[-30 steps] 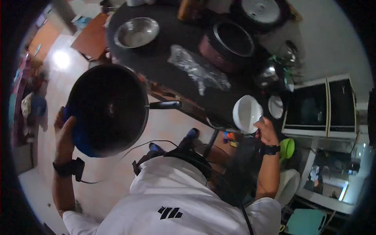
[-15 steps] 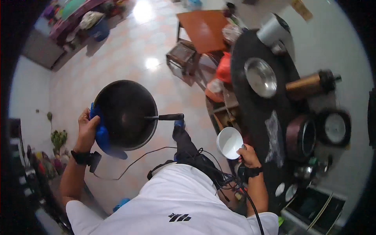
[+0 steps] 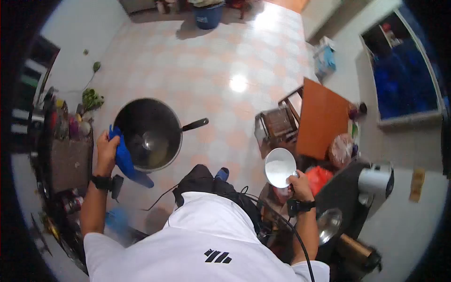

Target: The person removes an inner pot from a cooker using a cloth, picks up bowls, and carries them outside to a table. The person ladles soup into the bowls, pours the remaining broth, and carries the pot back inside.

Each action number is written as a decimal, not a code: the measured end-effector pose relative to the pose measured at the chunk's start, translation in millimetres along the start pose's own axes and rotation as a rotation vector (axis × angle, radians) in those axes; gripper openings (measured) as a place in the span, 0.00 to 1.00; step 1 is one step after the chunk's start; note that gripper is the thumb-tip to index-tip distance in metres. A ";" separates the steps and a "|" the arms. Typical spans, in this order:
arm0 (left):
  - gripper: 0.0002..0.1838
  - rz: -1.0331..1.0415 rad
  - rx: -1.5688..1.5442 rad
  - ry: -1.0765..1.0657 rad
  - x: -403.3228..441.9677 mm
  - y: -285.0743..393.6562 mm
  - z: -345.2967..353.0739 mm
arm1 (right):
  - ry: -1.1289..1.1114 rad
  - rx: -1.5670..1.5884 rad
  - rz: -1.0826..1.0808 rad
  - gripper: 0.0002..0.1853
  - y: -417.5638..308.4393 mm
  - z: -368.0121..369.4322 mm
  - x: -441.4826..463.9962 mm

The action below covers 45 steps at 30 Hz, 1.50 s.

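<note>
Currently, left hand (image 3: 107,146) grips pan (image 3: 152,127), right hand (image 3: 299,184) white bowl (image 3: 279,167).

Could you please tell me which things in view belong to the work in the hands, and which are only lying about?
Likely in use:
- pan and blue cloth, left hand
- white bowl, right hand

Apparently lying about:
- metal bowl
- red bag
- blue bucket

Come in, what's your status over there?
Left hand: gripping pan through blue cloth. Right hand: holding white bowl. Black cable near right forearm.
</note>
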<state>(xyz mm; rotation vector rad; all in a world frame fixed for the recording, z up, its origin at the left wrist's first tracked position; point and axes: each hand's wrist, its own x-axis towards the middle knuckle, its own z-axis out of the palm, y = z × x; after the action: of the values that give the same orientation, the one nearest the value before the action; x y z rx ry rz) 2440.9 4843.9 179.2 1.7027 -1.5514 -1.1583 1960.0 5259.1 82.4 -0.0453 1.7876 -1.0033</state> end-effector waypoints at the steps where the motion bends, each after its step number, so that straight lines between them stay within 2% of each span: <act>1: 0.04 -0.013 -0.020 0.037 -1.4 5.7 20.7 | -0.006 -0.018 -0.012 0.17 -25.1 -19.9 20.5; 5: 0.05 0.007 -0.073 0.034 54.3 16.5 59.3 | 0.003 -0.021 -0.181 0.15 -76.3 -26.5 117.5; 6: 0.05 -0.005 -0.028 -0.021 97.8 50.3 79.0 | 0.018 0.029 -0.096 0.14 -87.9 -20.8 128.1; 9: 0.06 -0.014 -0.059 -0.036 135.9 72.1 136.4 | 0.025 0.015 -0.015 0.13 -122.4 -39.1 163.5; 10: 0.06 -0.020 -0.063 -0.051 191.2 102.2 182.5 | 0.037 0.012 0.014 0.13 -168.6 -52.7 213.3; 11: 0.06 0.000 -0.058 -0.062 205.3 102.5 194.6 | 0.050 0.015 0.038 0.12 -175.0 -61.9 220.9; 12: 0.06 0.029 -0.052 -0.078 222.3 98.8 206.1 | 0.065 0.007 0.017 0.12 -178.4 -71.5 226.8; 15: 0.07 0.092 0.010 -0.077 262.8 163.2 244.0 | 0.082 0.062 -0.001 0.11 -188.3 -74.3 253.1; 16: 0.07 0.097 0.024 -0.085 238.9 194.0 321.2 | 0.104 0.097 0.014 0.11 -190.7 -141.2 271.5; 21: 0.08 0.183 -0.021 -0.181 359.1 263.8 369.3 | 0.160 0.158 0.005 0.13 -276.9 -118.7 325.2; 24: 0.08 0.245 -0.044 -0.207 393.9 307.1 428.0 | 0.174 0.125 -0.027 0.14 -316.1 -153.5 383.1; 28: 0.03 0.252 -0.021 -0.231 468.2 366.6 511.1 | 0.141 0.119 -0.020 0.15 -391.6 -191.1 473.4; 33: 0.06 0.151 -0.026 -0.296 551.5 483.1 617.9 | 0.158 0.191 0.019 0.14 -525.2 -229.2 558.6; 35: 0.05 0.125 0.001 -0.259 582.5 526.6 669.1 | 0.081 0.175 0.073 0.14 -556.1 -258.0 605.1; 37: 0.05 0.145 -0.052 -0.305 630.7 552.7 715.6 | 0.098 0.202 0.034 0.14 -608.3 -268.9 641.1; 38: 0.05 0.159 -0.084 -0.339 653.0 563.8 742.7 | 0.116 0.172 0.083 0.14 -635.2 -278.2 659.1; 41: 0.07 0.191 -0.069 -0.395 707.3 603.7 827.0 | 0.135 0.166 -0.011 0.15 -672.7 -314.9 737.9; 45: 0.10 0.353 0.028 -0.447 742.8 672.6 928.1 | 0.195 0.170 0.066 0.17 -749.7 -355.0 787.1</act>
<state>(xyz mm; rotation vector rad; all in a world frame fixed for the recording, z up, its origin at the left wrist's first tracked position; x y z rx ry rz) 1272.5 4137.4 144.8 1.1619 -2.0412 -1.3864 1012.9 4622.7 7.8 0.2226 1.8584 -1.1400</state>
